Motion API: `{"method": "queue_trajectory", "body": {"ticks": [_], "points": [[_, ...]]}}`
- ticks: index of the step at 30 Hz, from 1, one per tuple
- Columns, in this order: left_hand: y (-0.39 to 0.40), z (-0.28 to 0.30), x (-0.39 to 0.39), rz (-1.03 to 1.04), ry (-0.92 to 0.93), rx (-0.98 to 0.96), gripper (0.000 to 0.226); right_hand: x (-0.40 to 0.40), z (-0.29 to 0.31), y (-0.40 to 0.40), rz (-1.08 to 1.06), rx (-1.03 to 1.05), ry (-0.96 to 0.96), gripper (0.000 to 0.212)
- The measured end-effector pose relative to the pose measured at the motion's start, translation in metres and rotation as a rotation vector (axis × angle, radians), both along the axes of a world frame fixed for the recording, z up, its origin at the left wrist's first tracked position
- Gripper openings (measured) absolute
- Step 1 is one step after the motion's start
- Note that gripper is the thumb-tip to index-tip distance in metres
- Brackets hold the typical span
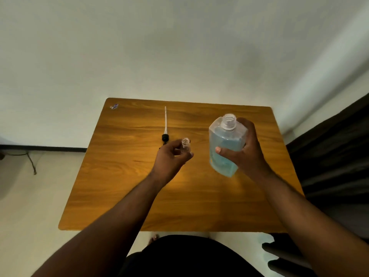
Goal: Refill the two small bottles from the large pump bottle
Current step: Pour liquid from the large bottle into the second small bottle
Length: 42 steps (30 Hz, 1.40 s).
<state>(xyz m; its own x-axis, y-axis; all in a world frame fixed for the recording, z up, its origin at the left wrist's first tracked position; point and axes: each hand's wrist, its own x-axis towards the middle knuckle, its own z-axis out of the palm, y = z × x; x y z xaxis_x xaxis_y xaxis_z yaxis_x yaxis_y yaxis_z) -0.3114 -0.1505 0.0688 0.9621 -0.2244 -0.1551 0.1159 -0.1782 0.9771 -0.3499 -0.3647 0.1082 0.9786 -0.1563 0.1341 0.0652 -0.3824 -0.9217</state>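
Observation:
My right hand point(246, 151) grips the large clear bottle point(224, 136) of pale blue liquid, held above the table with its open threaded neck pointing up and slightly away. The pump point(165, 126) is off it and lies on the table, black head near me and its white tube pointing away. My left hand point(171, 158) holds a small clear bottle point(186, 143) upright, uncapped, its open mouth left of the large bottle and apart from it. I see only one small bottle.
The wooden table point(119, 186) stands against a white wall. A small blue-and-white scrap point(114, 106) lies at its far left corner. Dark fabric point(329, 156) runs along the right side. A cable point(30, 160) trails on the floor at left.

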Motion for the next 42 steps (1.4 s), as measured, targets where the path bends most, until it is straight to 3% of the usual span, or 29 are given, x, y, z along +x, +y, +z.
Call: {"method": "queue_trajectory", "body": {"ticks": [9,13,26,42], "points": [[-0.033,0.023,-0.002,-0.160,-0.208,0.099,0.052,-0.013,0.036,-0.049,0.105,-0.781,-0.148,0.095],[-0.037,0.029,-0.005,-0.175,-0.252,0.112,0.054,-0.007,0.051,-0.058,0.156,-0.990,-0.238,0.092],[-0.036,0.038,-0.007,-0.169,-0.336,0.121,0.058,0.002,0.071,-0.048,0.227,-1.195,-0.211,0.087],[-0.034,0.043,-0.006,-0.195,-0.242,-0.010,0.058,0.009,0.088,-0.041,0.263,-1.285,-0.225,0.086]]}}
